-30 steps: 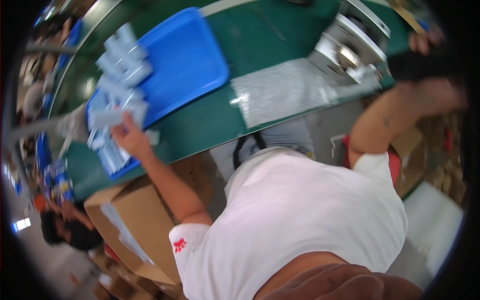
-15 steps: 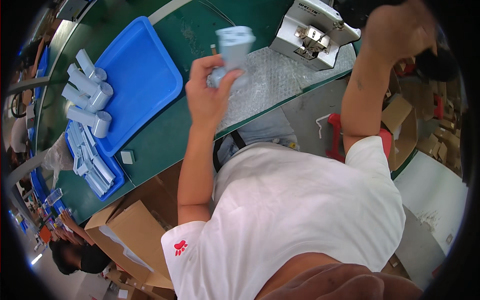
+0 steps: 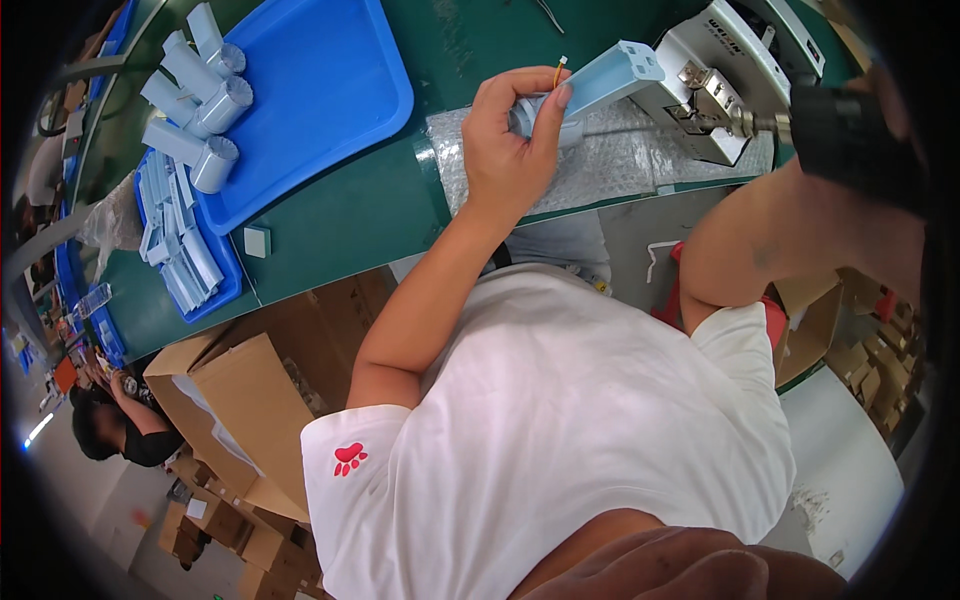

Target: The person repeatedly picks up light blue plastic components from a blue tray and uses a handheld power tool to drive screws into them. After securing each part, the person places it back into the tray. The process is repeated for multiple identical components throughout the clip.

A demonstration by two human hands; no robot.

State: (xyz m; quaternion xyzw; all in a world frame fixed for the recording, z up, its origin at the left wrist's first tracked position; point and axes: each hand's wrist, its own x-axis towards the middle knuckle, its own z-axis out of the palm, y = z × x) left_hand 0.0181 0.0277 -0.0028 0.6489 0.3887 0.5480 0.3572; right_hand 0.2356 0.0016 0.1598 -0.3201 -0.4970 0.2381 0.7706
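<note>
My left hand [image 3: 510, 145] is closed around a light-blue plastic housing [image 3: 608, 82], a long hollow handle with a rounded end partly covered by my fingers. A thin orange wire [image 3: 557, 72] with a white plug sticks up beside my thumb. At the upper right, my right hand [image 3: 888, 100], dark and partly cut off by the rim, grips a black powered screwdriver [image 3: 845, 140]. Its metal bit end meets the outlet of a silver screw feeder [image 3: 710, 65]; whether a screw sits on the tip cannot be seen.
A large blue tray [image 3: 320, 100] lies to the left, with several similar housings [image 3: 215, 165] along its edge. Below it, a smaller blue tray [image 3: 230, 285] holds slim light-blue parts. Bubble wrap [image 3: 610, 165] lies under the feeder. A cardboard box [image 3: 255, 400] stands below the table edge.
My right hand has brought the screwdriver down to the feeder. My left hand has moved right with the housing, now tilted toward the feeder. The view has shifted.
</note>
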